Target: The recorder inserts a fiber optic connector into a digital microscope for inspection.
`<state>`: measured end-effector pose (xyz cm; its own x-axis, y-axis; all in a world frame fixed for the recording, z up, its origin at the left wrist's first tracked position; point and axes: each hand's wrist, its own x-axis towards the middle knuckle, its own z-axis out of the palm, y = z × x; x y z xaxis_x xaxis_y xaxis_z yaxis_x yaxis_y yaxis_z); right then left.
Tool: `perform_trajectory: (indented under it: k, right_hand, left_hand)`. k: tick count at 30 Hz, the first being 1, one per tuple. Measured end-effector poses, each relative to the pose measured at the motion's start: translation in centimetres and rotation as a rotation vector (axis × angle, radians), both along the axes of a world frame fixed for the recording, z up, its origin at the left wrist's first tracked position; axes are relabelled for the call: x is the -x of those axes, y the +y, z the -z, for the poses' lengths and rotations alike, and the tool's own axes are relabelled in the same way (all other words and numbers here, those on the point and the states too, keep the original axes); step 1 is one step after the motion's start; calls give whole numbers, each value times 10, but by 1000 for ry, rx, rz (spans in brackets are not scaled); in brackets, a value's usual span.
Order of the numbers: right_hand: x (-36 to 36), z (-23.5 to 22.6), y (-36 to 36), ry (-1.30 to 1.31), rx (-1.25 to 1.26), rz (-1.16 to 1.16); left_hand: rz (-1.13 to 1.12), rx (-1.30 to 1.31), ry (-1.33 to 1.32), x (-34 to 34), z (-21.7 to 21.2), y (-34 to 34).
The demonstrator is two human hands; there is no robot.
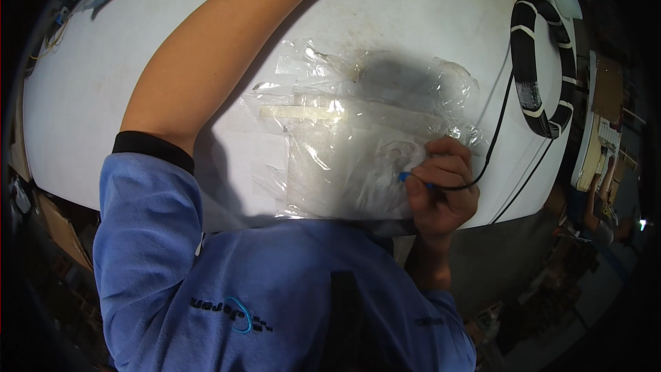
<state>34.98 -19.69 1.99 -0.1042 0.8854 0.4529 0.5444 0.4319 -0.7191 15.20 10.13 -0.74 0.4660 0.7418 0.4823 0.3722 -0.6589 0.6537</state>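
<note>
Right hand [441, 186]: nearest the body at the worktop's front edge, curled tight around a thin black cable with a blue tip [403, 177], the tip pointing left onto the plastic.
Clear plastic bags [358, 151]: a crumpled, overlapping heap lying flat on the worktop just left of the right hand; the blue tip touches its right-hand part.
Pale strip [303, 113]: a flat cream strip lying crosswise under or within the plastic, farther in.
Doing it well: judging by the grip, keeping the tip low and the fingers close to it would steady the tip on the slippery film; the slack cable should stay clear of the wrist.
Worktop [89, 96]: white, rounded, smudged near the middle.
Cable coil [544, 62]: a black loop banded with white, at the right edge, joined to the held cable.
Left hand: the bare forearm [227, 34] stretches to the far edge; the hand is cut off by the frame, so I cannot tell whether it is wide or closed.
</note>
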Motion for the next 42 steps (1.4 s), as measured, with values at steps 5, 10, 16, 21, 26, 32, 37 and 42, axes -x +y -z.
perform_trajectory:
  k: [5, 10, 16, 21, 26, 32, 37, 42]
  right_hand:
    - [4, 2, 0, 47, 5, 96]
    - [1, 0, 1, -19, 2, -26]
    - [3, 5, 1, -4, -13, 122]
    - [-1, 2, 2, -2, -15, 24]
    - [4, 1, 2, -14, -18, 118]
    - [3, 2, -3, 10, 8, 42]
    - [1, 5, -1, -29, 14, 54]
    - [4, 1, 2, 7, -14, 46]
  left_hand:
    - [-5, -4, 7, -1, 1, 1]
    - [-3, -27, -13, -1, 2, 2]
    - [-11, -21, -5, -1, 2, 2]
    - [-11, -23, 3, -2, 1, 3]
    - [-17, -45, -3, -2, 2, 2]
    - [-16, 1, 4, 0, 1, -2]
    - [-5, 4, 7, -6, 10, 1]
    - [-14, -20, 7, 0, -4, 2]
